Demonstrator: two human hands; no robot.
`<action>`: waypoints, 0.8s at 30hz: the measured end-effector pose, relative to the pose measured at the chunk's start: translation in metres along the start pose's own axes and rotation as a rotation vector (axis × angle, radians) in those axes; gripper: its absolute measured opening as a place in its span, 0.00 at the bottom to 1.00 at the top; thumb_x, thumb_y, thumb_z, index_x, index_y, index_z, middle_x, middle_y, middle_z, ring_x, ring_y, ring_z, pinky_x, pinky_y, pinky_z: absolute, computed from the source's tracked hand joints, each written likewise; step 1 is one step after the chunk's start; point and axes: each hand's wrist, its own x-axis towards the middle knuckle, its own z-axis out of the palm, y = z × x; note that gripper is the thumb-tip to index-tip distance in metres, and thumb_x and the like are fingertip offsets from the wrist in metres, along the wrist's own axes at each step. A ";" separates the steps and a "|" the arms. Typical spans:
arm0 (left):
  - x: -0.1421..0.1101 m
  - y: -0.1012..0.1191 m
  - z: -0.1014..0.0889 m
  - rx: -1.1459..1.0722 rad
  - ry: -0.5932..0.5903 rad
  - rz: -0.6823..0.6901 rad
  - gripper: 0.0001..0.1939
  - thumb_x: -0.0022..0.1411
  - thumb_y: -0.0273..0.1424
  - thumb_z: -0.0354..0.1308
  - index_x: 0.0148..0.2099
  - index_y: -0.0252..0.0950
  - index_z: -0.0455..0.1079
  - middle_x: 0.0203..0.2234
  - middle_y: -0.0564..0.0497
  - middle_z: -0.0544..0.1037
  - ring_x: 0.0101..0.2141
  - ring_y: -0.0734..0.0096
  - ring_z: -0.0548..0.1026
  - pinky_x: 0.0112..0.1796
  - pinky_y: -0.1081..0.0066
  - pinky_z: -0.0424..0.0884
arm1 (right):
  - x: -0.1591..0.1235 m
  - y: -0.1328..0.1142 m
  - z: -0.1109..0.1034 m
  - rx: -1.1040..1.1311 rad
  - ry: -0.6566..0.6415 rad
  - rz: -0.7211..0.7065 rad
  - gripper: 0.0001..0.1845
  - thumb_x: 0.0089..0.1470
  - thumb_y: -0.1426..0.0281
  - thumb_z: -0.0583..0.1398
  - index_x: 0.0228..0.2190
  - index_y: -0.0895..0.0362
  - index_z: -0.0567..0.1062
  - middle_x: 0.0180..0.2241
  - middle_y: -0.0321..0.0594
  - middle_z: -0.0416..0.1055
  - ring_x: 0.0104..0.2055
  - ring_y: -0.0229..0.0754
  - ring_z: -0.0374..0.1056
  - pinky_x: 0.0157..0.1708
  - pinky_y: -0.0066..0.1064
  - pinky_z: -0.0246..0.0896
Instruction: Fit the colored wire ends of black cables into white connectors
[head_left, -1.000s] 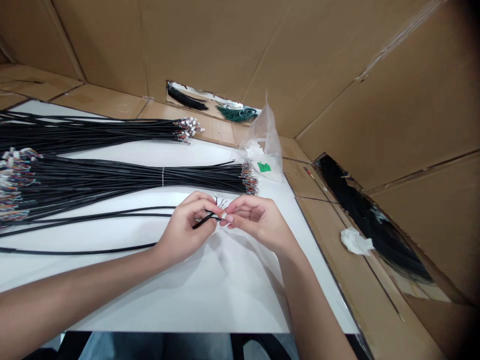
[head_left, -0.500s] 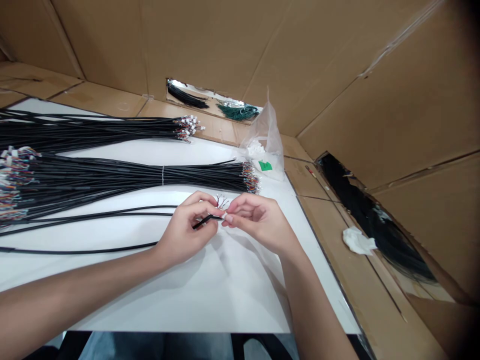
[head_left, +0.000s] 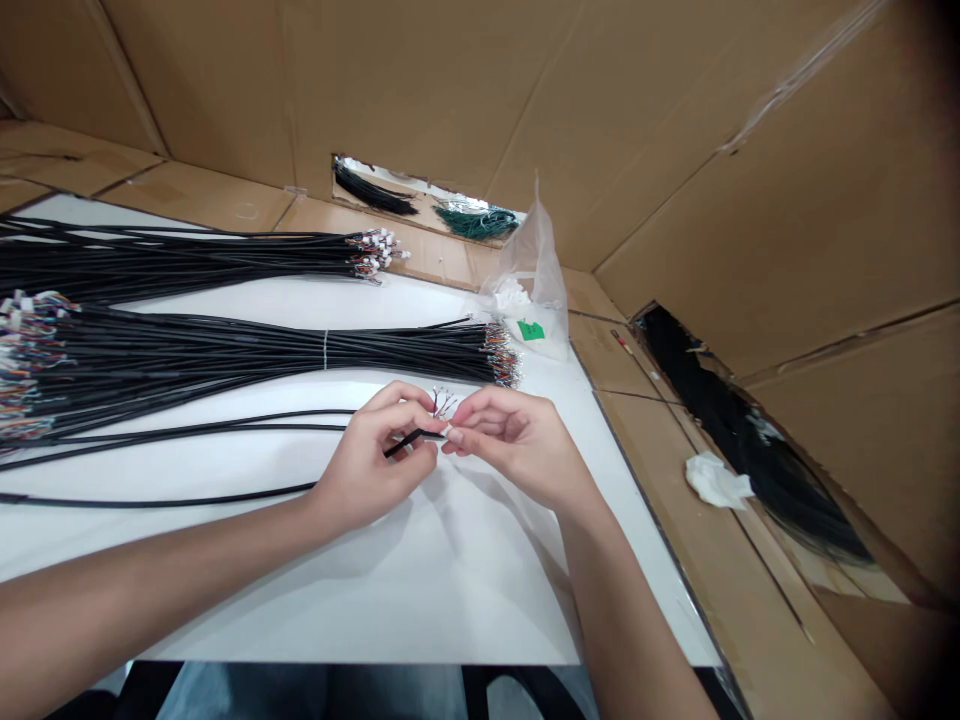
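The left hand grips a black cable; the right hand pinches a white connector at its end, thin wires fanning just above. Beyond the grip lie a cable bundle and a bag, its green label unreadable. The table's right edge runs right of the grip.

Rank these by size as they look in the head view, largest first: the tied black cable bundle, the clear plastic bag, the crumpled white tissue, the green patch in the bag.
1. Tied black cable bundle
2. Clear plastic bag
3. Crumpled white tissue
4. Green patch
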 end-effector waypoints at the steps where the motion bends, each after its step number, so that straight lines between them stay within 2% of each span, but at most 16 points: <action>1: 0.000 0.000 0.000 0.006 0.000 0.001 0.08 0.53 0.20 0.54 0.34 0.34 0.72 0.37 0.48 0.66 0.36 0.72 0.70 0.30 0.75 0.64 | 0.000 0.000 0.000 -0.001 0.003 0.001 0.15 0.39 0.63 0.70 0.25 0.58 0.72 0.22 0.36 0.73 0.25 0.37 0.72 0.27 0.28 0.66; 10: -0.002 0.002 0.001 0.133 -0.013 -0.029 0.10 0.54 0.20 0.53 0.36 0.35 0.73 0.40 0.49 0.66 0.32 0.76 0.69 0.25 0.78 0.64 | 0.002 0.006 0.003 -0.026 0.051 -0.015 0.16 0.41 0.65 0.70 0.29 0.57 0.71 0.23 0.35 0.74 0.25 0.38 0.72 0.28 0.29 0.68; 14: -0.001 0.000 0.000 0.071 0.011 -0.014 0.09 0.56 0.21 0.53 0.36 0.35 0.73 0.38 0.48 0.67 0.34 0.73 0.70 0.27 0.77 0.65 | 0.002 0.005 0.002 0.023 0.044 -0.008 0.18 0.40 0.64 0.70 0.30 0.57 0.70 0.24 0.36 0.75 0.26 0.40 0.73 0.28 0.30 0.68; 19: 0.000 -0.001 -0.001 -0.049 0.043 -0.107 0.09 0.58 0.22 0.52 0.40 0.37 0.66 0.39 0.51 0.68 0.24 0.82 0.66 0.25 0.77 0.64 | 0.001 -0.001 -0.001 0.044 0.035 -0.029 0.19 0.41 0.65 0.70 0.33 0.57 0.69 0.24 0.36 0.75 0.26 0.40 0.74 0.31 0.33 0.70; 21: 0.000 0.000 -0.001 -0.098 0.051 -0.154 0.09 0.58 0.22 0.52 0.42 0.38 0.63 0.39 0.52 0.68 0.22 0.85 0.65 0.23 0.78 0.62 | 0.000 -0.003 -0.003 0.040 0.026 -0.044 0.19 0.42 0.66 0.70 0.34 0.57 0.69 0.23 0.36 0.75 0.26 0.40 0.74 0.31 0.32 0.70; 24: 0.000 0.002 0.000 -0.122 0.043 -0.178 0.08 0.60 0.24 0.52 0.42 0.38 0.62 0.40 0.52 0.69 0.21 0.86 0.64 0.21 0.79 0.59 | -0.002 -0.004 -0.004 0.019 -0.003 -0.066 0.19 0.44 0.68 0.69 0.38 0.57 0.70 0.24 0.35 0.75 0.26 0.40 0.74 0.30 0.31 0.69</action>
